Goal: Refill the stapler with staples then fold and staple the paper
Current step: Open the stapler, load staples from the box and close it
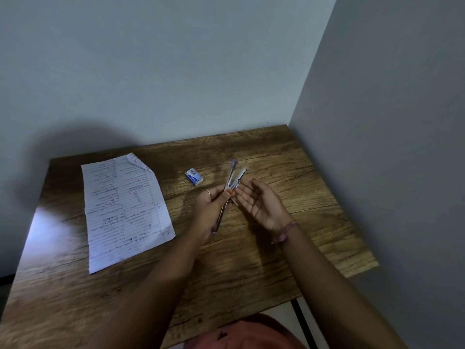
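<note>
My left hand (214, 205) grips a small metal stapler (235, 177) that is hinged open, its two arms spread apart and pointing away from me above the wooden table (251, 248). My right hand (261, 205) is beside it, palm up and fingers loosely spread, fingertips close to the stapler's hinge; whether they touch it I cannot tell. A small blue and white staple box (194, 176) lies on the table just left of the stapler. A lined sheet of paper (125, 210) covered in handwriting lies flat at the left, its top right corner folded over.
The table stands in a corner, with one wall along its far edge and another along its right edge. Its right front edge ends near a dark metal leg (300, 321). My lap in reddish cloth (241, 336) shows at the bottom.
</note>
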`<state>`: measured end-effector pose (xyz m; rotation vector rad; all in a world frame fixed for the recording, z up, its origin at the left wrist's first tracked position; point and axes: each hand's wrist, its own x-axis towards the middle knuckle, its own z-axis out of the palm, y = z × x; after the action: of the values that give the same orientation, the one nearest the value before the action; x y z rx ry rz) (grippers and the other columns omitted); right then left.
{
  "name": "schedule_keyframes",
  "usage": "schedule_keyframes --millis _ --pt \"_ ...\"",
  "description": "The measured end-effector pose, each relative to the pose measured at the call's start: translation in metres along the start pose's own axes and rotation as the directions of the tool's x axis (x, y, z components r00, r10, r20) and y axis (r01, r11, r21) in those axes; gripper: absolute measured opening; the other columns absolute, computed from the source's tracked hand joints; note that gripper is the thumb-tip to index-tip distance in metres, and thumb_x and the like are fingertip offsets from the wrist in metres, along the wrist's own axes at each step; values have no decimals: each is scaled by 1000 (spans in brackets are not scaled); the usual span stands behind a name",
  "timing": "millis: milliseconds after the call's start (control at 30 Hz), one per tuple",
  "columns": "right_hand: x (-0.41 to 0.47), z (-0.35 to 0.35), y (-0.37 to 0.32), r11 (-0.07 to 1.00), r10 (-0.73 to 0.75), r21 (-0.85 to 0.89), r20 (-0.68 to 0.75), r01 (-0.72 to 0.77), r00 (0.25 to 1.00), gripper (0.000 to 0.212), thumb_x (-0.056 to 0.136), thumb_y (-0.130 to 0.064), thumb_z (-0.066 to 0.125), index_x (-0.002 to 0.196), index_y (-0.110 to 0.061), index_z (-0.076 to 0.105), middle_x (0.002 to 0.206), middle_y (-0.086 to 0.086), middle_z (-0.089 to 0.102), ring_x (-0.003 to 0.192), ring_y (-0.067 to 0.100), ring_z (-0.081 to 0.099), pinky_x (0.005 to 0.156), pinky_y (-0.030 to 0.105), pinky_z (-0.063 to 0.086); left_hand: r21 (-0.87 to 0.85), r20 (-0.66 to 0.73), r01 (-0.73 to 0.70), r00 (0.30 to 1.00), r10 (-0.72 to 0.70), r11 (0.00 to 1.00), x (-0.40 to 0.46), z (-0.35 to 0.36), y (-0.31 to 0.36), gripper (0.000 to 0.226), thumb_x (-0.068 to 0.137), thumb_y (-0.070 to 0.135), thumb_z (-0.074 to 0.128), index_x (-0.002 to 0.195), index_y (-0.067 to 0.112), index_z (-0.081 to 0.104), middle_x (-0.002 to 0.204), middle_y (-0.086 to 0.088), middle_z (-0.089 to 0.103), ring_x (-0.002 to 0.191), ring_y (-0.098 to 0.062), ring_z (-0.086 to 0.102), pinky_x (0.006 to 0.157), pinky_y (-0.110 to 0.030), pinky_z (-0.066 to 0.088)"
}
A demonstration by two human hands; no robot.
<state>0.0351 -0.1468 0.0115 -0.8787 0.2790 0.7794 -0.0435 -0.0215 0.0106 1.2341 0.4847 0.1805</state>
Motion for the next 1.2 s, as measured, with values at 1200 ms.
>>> schedule_keyframes --millis 1200 --pt "15 -3 37 920 117 371 41 -124 992 33 100 -20 36 98 1 61 89 15 71 75 25 73 68 43 58 824 511 -565 778 366 51 15 -13 9 36 95 8 50 131 2 54 127 -17 61 116 -31 56 97 -34 42"
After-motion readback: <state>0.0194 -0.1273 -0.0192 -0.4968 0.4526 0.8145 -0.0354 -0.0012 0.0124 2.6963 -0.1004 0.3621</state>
